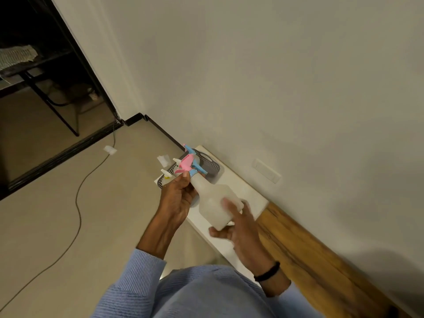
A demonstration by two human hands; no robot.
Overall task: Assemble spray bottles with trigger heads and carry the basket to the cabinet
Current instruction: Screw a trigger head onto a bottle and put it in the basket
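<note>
Now both hands hold one spray bottle (216, 203) up above the white bench (238, 193) that runs along the wall. The bottle is translucent white plastic, wide at the base and narrowing through sloped shoulders to a slim neck, and it lies tilted with its neck pointing away and to the left. A blue collar sits on the neck, and a trigger head (187, 165) in pink and blue is seated there, its pink lever pointing toward the left hand.

The left hand (177, 198) has its fingers (183, 180) curled around the neck just under the collar, touching the pink lever. The right hand (241, 228) cradles the base of the bottle: its thumb presses under the bottom edge and one finger lies across the side, while the rest of the fingers are loosely spread and blurred. A black band (267, 271) rings the right wrist, and light blue knitted sleeves (137, 283) cover both forearms.

Behind the bottle, at the far end of the bench, stands a grey perforated basket (212, 167). More trigger heads show at its near side, one with a white nozzle and yellow part (165, 174), another white nozzle (177, 160), and a blue one (189, 149) farther back; how they rest in the basket is hidden. A cable (79, 203) trails across the floor to the left.
</note>
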